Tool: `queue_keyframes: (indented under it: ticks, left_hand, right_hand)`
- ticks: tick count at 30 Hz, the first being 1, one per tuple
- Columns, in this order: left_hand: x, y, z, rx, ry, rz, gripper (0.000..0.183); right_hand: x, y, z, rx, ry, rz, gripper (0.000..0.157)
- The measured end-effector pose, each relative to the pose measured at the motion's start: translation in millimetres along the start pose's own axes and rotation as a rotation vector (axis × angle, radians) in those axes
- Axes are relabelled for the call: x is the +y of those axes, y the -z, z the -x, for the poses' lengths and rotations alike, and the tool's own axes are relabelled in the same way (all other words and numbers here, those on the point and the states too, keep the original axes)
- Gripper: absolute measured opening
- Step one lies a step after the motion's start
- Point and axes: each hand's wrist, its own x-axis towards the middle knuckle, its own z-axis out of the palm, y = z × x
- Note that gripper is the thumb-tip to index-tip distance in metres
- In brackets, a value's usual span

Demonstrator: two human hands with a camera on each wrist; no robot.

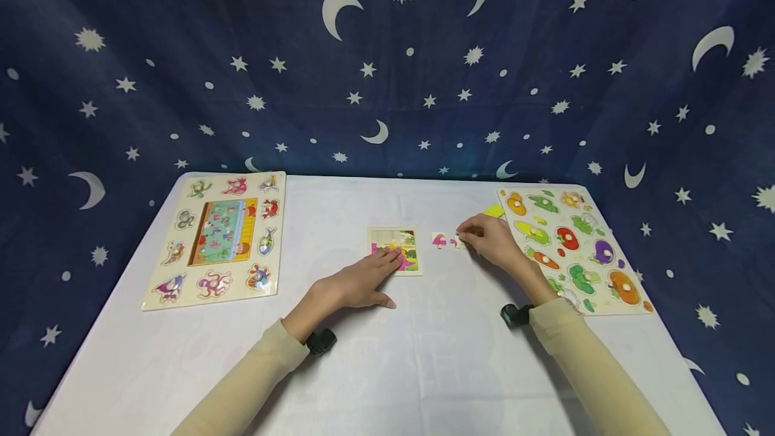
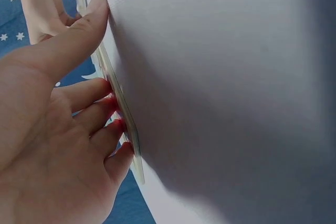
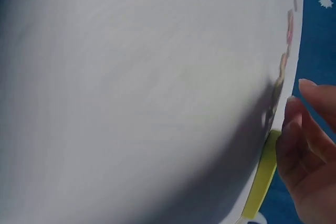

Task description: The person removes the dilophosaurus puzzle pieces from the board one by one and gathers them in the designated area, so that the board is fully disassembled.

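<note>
No readable text, label, brand or number is showing in any view. The small framed puzzle (image 1: 419, 253) and the loose piece (image 1: 438, 241) beside it are carrying coloured artwork, too small for any lettering to be told. The sea-animal board (image 1: 175, 221) and the vegetable board (image 1: 563, 274) are displaying printed pictures, nothing legible. The white tablecloth (image 1: 418, 382) is showing faint marks, too washed out for reading. The black wrist devices (image 1: 321, 342) are appearing too dark and small for a brand to be made out. The blue backdrop (image 1: 424, 39) is bearing white moons and stars only.
</note>
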Motion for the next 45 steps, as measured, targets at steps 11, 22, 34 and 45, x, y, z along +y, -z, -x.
queue_keyframes:
  ticks: [11, 22, 34, 45]
  left_hand:
    - [2.1, 0.2, -1.5, 0.013, 0.008, -0.032, 0.091]
    - [4.9, -1.1, -7.5, 0.018, 0.044, 0.002, 0.098]
    - [3.5, -0.6, -7.8, 0.012, -0.005, -0.083, 0.084]
    - [7.3, 0.9, -8.6, -0.003, 0.011, -0.08, 0.083]
  right_hand:
    - [-31, -26.8, -19, -0.089, 0.028, -0.109, 0.018]
    - [-54, -51.5, -37, -0.163, 0.15, -0.045, 0.02]
    - [-61, -53.9, -43, -0.181, 0.211, 0.009, 0.016]
    - [-62, -54.9, -46, -0.218, 0.147, 0.03, 0.01]
